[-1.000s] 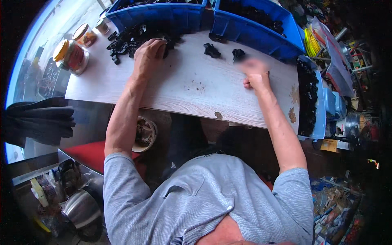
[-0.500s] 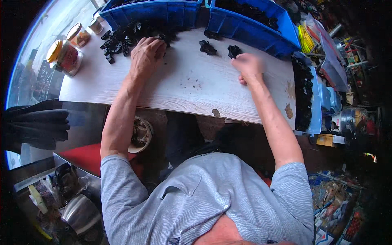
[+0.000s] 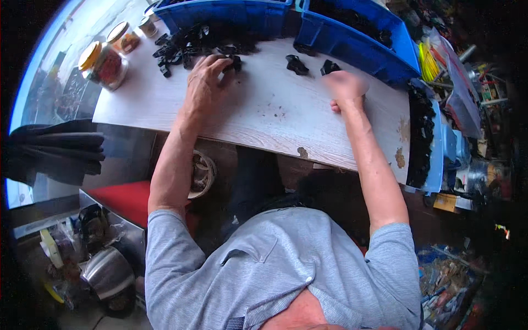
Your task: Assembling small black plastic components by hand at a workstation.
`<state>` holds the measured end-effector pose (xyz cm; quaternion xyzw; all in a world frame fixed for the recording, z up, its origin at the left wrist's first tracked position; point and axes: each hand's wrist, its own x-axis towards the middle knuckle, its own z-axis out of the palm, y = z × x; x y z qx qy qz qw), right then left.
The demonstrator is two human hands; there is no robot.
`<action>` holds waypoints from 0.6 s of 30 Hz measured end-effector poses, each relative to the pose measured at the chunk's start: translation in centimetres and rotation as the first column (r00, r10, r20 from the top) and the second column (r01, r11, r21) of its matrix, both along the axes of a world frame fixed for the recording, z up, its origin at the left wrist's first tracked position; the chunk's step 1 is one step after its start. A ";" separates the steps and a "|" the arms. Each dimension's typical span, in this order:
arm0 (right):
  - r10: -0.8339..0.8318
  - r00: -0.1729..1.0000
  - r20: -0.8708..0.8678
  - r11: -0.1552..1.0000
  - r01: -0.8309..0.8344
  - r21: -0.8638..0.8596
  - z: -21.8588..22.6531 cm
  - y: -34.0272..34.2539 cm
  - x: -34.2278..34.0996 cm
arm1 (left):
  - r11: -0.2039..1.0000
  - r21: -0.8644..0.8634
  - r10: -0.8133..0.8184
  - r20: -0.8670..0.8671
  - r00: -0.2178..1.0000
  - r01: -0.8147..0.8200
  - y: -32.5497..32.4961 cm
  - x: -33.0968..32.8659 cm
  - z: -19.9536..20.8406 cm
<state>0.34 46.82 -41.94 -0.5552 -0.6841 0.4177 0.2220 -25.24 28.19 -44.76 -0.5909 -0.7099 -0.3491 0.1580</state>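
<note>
My left hand is over the left part of the white table, fingers curved and thumb apart from the index finger. A small black plastic part lies against its index fingertip. Beside and behind that hand is a loose pile of black plastic parts. My right hand is curled closed over the right side of the table, partly blurred. Whatever its fingers hold is hidden. Just beyond its fingertips is a black part, with another black part to its left.
Two blue bins of black parts line the table's far edge. Jars, one a yellow-lidded jar, stand at the far left. A light-blue tray of black parts adjoins the right edge. Below the table's near edge is a bucket.
The whole view has shifted, so the table appears farther right and slightly higher. My left thumb and index finger have spread apart beside the black part. My right hand stays curled near its part.
</note>
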 end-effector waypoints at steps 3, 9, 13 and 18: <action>-0.002 1.000 -0.029 1.000 0.002 -0.006 -0.1 -0.1 -0.1 | 0.999 0.030 0.023 0.079 0.997 -0.025 -0.6 -0.2 -0.3; -0.023 0.997 -0.074 0.999 0.020 -0.039 -0.4 0.0 0.2 | 0.990 0.098 0.087 0.115 0.990 -0.099 -0.3 -0.1 -0.5; -0.034 0.998 -0.061 0.998 0.031 -0.047 -0.1 -0.1 -0.2 | 0.999 0.052 0.010 -0.067 0.998 -0.007 0.0 0.7 -0.6; -0.055 0.998 -0.028 0.998 0.054 -0.035 0.3 -0.2 -1.1 | 0.990 -0.135 0.022 -0.102 0.995 -0.035 -0.3 1.2 -0.4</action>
